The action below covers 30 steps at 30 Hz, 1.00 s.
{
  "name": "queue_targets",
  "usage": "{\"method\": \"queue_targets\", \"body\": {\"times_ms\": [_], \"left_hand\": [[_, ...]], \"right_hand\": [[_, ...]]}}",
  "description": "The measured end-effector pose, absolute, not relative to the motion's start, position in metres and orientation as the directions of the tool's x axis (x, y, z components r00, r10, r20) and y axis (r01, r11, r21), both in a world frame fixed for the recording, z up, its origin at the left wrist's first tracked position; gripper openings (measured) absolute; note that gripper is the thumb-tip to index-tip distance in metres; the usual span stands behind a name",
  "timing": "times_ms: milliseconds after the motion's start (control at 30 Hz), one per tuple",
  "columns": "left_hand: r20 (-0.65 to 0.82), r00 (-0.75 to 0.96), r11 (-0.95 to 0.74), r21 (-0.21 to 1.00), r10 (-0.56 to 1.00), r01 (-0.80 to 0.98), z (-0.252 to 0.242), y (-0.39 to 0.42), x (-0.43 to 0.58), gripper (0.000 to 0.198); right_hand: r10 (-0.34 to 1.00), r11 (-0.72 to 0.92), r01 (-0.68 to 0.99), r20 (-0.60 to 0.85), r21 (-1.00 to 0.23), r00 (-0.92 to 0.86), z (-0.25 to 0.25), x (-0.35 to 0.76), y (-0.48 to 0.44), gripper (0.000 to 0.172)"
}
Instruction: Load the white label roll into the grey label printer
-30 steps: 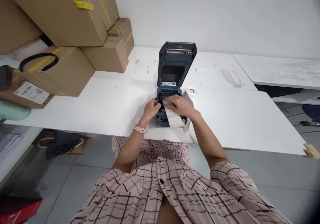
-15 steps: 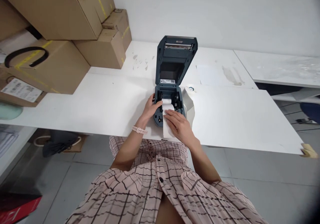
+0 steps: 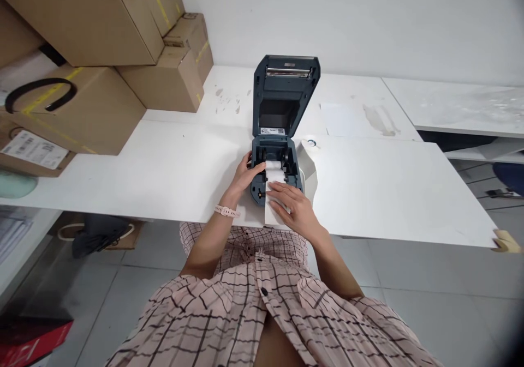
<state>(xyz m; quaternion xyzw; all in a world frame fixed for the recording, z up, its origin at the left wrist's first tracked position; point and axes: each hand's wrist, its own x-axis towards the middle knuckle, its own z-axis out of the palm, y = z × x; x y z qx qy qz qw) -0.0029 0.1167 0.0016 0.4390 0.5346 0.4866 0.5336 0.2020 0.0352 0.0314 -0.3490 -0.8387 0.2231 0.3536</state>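
A dark blue label printer (image 3: 278, 127) stands on the white table (image 3: 172, 165) with its lid raised. A white paper roll (image 3: 273, 166) lies in its bay, and a white strip of paper (image 3: 273, 184) runs from it over the printer's front to the table edge. My left hand (image 3: 244, 177) grips the printer's left side, thumb on its rim. My right hand (image 3: 292, 208) lies flat on the paper strip, fingers stretched out, pressing it down in front of the printer. A pale watch band sits on my left wrist (image 3: 226, 211).
Stacked cardboard boxes (image 3: 102, 56) fill the table's left back corner. A white piece (image 3: 309, 165) with a small ring on it lies right of the printer. A second white table (image 3: 462, 110) adjoins at the right. Below, on the floor at left, sits a dark bag (image 3: 96, 233).
My right hand has slid from the printer's bay toward me along the paper strip, drawing it out flat over the front edge. My left hand stays on the printer's left side.
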Motion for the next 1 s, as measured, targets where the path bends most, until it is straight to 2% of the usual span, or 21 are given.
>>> {"method": "queue_targets", "body": {"times_ms": [67, 133, 167, 233, 300, 400, 467, 533, 600, 700, 800, 900, 1000], "left_hand": [[-0.158, -0.035, 0.156, 0.986, 0.987, -0.053, 0.001, 0.117, -0.004, 0.079], [-0.172, -0.026, 0.171, 0.984, 0.985, -0.048, 0.001, 0.118, -0.005, 0.084], [-0.18, -0.024, 0.179, 0.983, 0.983, -0.042, 0.001, 0.118, -0.007, 0.086], [-0.194, -0.021, 0.193, 0.981, 0.981, -0.031, 0.0, 0.119, -0.009, 0.088], [-0.206, -0.011, 0.206, 0.978, 0.978, -0.032, 0.0, 0.12, -0.01, 0.09], [-0.205, -0.005, 0.204, 0.977, 0.979, -0.054, -0.002, 0.12, -0.011, 0.09], [-0.198, -0.028, 0.196, 0.979, 0.98, -0.058, -0.004, 0.118, -0.011, 0.084], [-0.189, -0.053, 0.186, 0.981, 0.981, -0.062, -0.007, 0.113, -0.012, 0.078], [-0.176, -0.045, 0.17, 0.979, 0.983, -0.109, -0.01, 0.106, -0.016, 0.074], [-0.192, -0.012, 0.183, 0.95, 0.981, -0.254, -0.013, 0.095, -0.023, 0.08], [-0.236, -0.062, 0.206, 0.929, 0.97, -0.307, -0.006, 0.086, -0.026, 0.084], [-0.132, -0.136, 0.103, 0.975, 0.982, -0.196, 0.01, 0.078, -0.019, 0.078], [0.009, -0.135, -0.015, 0.999, 0.991, -0.044, 0.025, 0.07, -0.005, 0.077]], "right_hand": [[0.729, 0.608, 0.298, 0.369, -0.735, -0.577, 0.045, 0.212, 0.036, 0.027], [0.743, 0.561, 0.194, 0.388, -0.804, -0.545, 0.064, 0.223, 0.05, 0.027], [0.773, 0.565, 0.177, 0.441, -0.806, -0.457, 0.074, 0.228, 0.064, 0.027], [0.798, 0.601, 0.234, 0.587, -0.764, -0.134, 0.095, 0.235, 0.108, 0.034], [0.794, 0.593, 0.234, 0.608, -0.771, -0.006, 0.114, 0.234, 0.168, 0.052], [0.9, 0.426, 0.176, 0.435, -0.887, 0.014, 0.135, 0.221, 0.26, 0.064], [0.944, 0.329, 0.103, 0.324, -0.939, -0.064, 0.141, 0.207, 0.298, 0.072], [0.944, 0.315, 0.062, 0.306, -0.947, -0.126, 0.141, 0.197, 0.307, 0.085], [0.913, 0.4, 0.073, 0.39, -0.914, -0.122, 0.133, 0.194, 0.285, 0.09], [0.834, 0.551, 0.164, 0.546, -0.818, -0.079, 0.112, 0.202, 0.216, 0.081], [0.809, 0.58, 0.287, 0.579, -0.762, -0.101, 0.087, 0.21, 0.138, 0.057], [0.818, 0.563, 0.392, 0.559, -0.728, -0.136, 0.062, 0.211, 0.086, 0.04], [0.848, 0.516, 0.455, 0.509, -0.726, -0.148, 0.042, 0.205, 0.063, 0.044]]}}
